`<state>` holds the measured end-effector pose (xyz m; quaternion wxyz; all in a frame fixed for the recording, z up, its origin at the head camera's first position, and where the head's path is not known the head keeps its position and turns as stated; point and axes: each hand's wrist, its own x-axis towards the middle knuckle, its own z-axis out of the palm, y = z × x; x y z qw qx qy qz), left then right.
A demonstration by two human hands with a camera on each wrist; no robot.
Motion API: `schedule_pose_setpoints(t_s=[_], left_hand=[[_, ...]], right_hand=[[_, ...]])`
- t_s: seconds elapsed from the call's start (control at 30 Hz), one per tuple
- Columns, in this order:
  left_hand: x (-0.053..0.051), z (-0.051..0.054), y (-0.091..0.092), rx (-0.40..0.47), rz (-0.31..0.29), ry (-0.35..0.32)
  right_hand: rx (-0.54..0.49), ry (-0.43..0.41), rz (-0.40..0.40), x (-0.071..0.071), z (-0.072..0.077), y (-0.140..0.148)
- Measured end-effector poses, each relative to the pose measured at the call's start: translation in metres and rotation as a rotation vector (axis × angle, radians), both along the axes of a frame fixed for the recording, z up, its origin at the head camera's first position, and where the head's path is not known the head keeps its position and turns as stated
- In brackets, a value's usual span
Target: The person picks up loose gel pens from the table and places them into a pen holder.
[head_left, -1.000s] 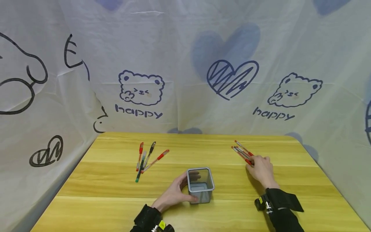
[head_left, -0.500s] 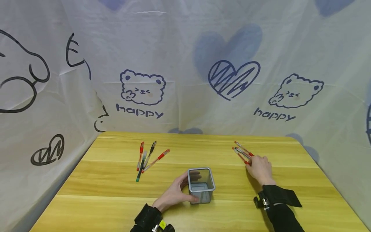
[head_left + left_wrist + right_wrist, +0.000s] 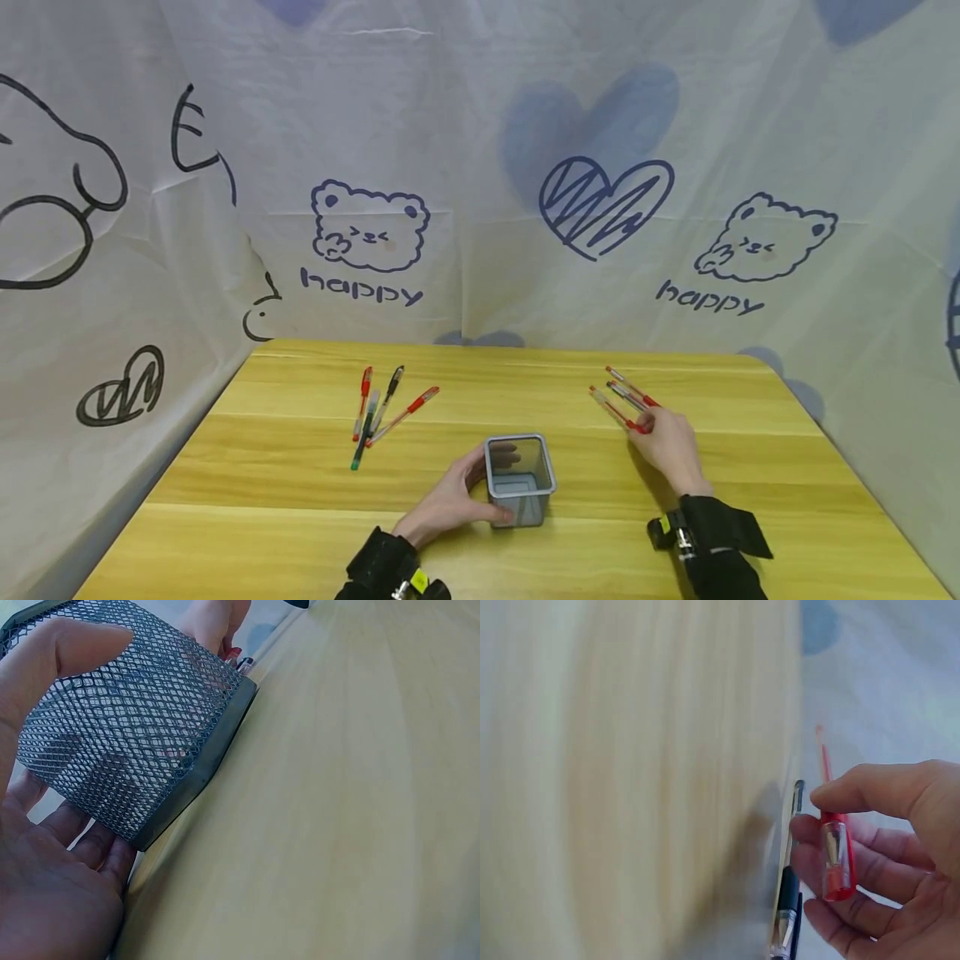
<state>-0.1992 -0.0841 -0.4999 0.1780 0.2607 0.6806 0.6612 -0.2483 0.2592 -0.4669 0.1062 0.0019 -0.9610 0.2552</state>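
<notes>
My left hand [image 3: 450, 497] grips a grey metal mesh pen holder [image 3: 528, 506], which stands upright on the table. In the left wrist view the thumb lies along one mesh wall and the other fingers go round the far side. Over on the right, my right hand [image 3: 670, 447] pinches a red pen [image 3: 836, 859] between thumb and fingers, its thin end pointing away. Just beyond that hand lie another red pen [image 3: 628, 383] and a dark-capped pen [image 3: 788, 889]. How many dark pens lie there is partly hidden by the hand.
Several pens lie crossed at the back left of the wooden table [image 3: 300, 492]: a red pen [image 3: 365, 385], a black pen [image 3: 394, 381], a green-ended pen [image 3: 362, 446] and another red pen [image 3: 418, 404]. A white cloth [image 3: 480, 300] with drawings hangs behind.
My right hand has drawn slightly left and toward me, parting the pinched red pen from the other pens. The left hand and pen holder have stayed in place.
</notes>
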Motion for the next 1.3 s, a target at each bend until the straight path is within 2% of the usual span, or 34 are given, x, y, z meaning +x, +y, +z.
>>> schedule_pose_setpoints(t_s=[0.2, 0.47, 0.53, 0.67, 0.77, 0.9, 1.03, 1.2, 1.3], left_hand=[[0.000, 0.000, 0.000, -0.007, 0.005, 0.006], [0.000, -0.002, 0.001, -0.006, 0.006, 0.000], [0.000, -0.001, 0.001, -0.006, 0.004, 0.001], [0.000, 0.000, 0.001, -0.001, -0.004, -0.001], [0.000, 0.000, 0.000, 0.001, -0.005, -0.007], [0.001, 0.000, 0.001, -0.003, -0.004, -0.001], [0.000, 0.000, 0.001, 0.002, -0.009, 0.013], [0.000, 0.000, 0.001, 0.017, -0.013, 0.022], [0.000, -0.001, 0.001, 0.023, -0.012, 0.029]], right_hand=[[-0.254, 0.003, -0.039, 0.010, 0.000, -0.007], [-0.801, 0.041, -0.052, 0.018, 0.001, -0.013], [-0.893, 0.076, -0.050, 0.020, 0.002, -0.014], [-0.968, 0.140, -0.025, 0.022, 0.009, -0.017], [-1.042, 0.177, 0.043, 0.023, 0.016, -0.019], [-1.210, 0.264, 0.151, 0.023, 0.023, -0.023], [-1.303, 0.364, 0.193, 0.025, 0.032, -0.028], [-1.288, 0.442, 0.204, 0.030, 0.042, -0.034], [-1.258, 0.498, 0.242, 0.033, 0.047, -0.038]])
